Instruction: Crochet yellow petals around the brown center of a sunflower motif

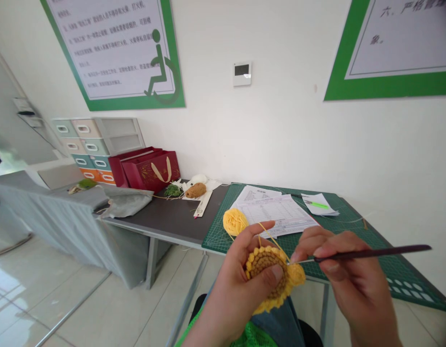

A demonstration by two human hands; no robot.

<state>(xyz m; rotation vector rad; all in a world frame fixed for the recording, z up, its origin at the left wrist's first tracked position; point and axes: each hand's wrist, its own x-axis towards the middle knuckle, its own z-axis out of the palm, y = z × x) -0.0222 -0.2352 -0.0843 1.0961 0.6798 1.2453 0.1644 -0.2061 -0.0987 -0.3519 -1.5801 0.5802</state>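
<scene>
A round crocheted flower [268, 265] with a brown centre and yellow petal edge is pinched in my left hand [241, 284], thumb across its front. Yellow yarn runs up over my raised left index finger. My right hand [349, 274] grips a crochet hook [374, 252] by its dark handle. The hook's thin metal tip meets the flower's right edge, beside a rounded yellow petal [297, 273]. Behind my left hand, a ball of yellow yarn [235, 221] rests on the green cutting mat [217, 231].
Printed papers [277, 212] lie on the mat, with a green marker [319, 205] on a smaller sheet. Farther left are a brown yarn bundle [196, 190], green yarn [173, 190], a grey cloth bag [127, 202], dark red paper bags [150, 171] and stacked drawers [96, 144].
</scene>
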